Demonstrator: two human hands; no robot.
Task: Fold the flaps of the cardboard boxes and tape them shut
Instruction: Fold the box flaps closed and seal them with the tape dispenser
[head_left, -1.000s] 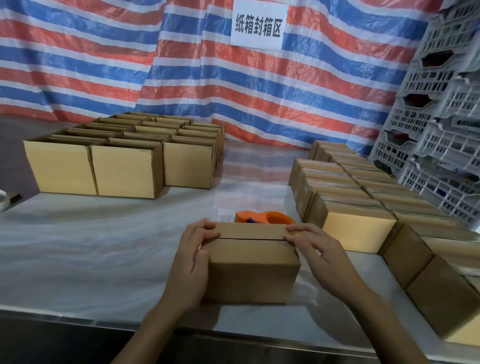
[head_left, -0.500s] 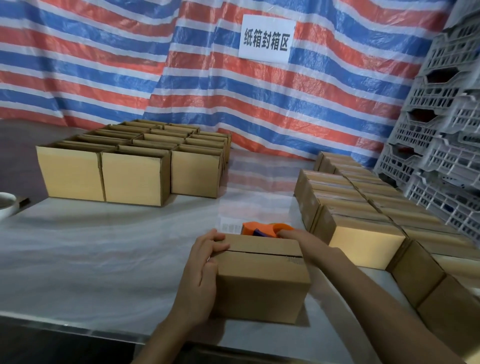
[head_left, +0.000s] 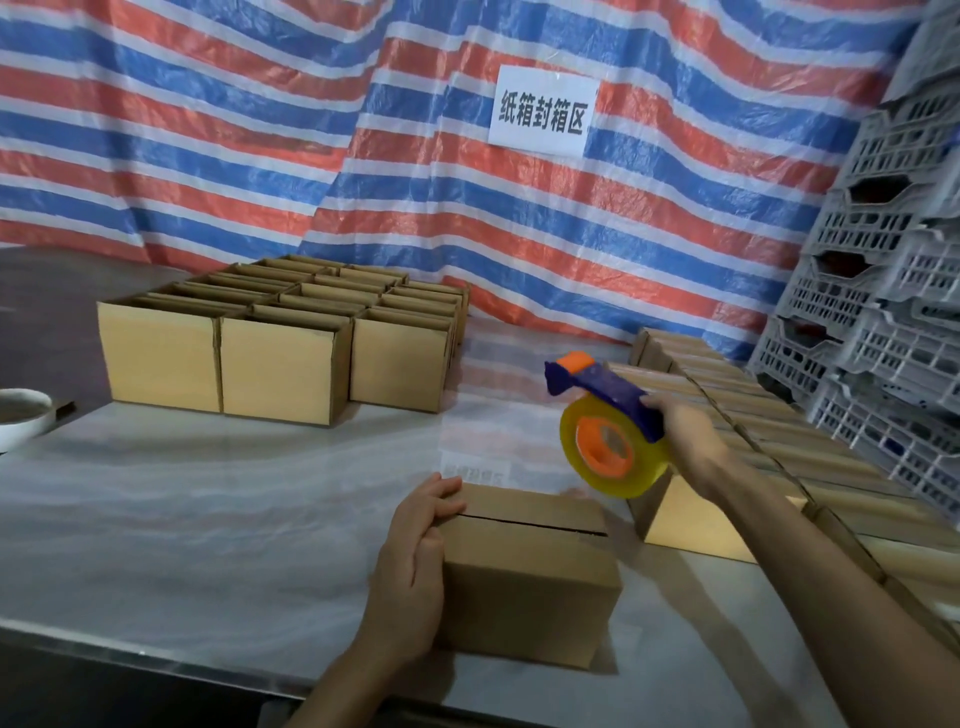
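Note:
A small cardboard box (head_left: 524, 582) stands near the table's front edge, its top flaps folded down with an open seam between them. My left hand (head_left: 410, 566) grips its left end, fingers curled over the top edge. My right hand (head_left: 685, 436) holds a tape dispenser (head_left: 608, 421) in the air just above and behind the box's right end. The dispenser has a blue handle, an orange hub and a roll of clear yellowish tape.
A block of open boxes (head_left: 280, 332) sits at the back left of the table (head_left: 208, 519). Rows of closed boxes (head_left: 769, 457) line the right side. Grey plastic crates (head_left: 893, 291) are stacked at the far right. A white bowl (head_left: 21, 421) sits at the left edge.
My right hand left the box's right end, reached behind it, took hold of the tape dispenser and lifted it off the table. My left hand stayed on the box.

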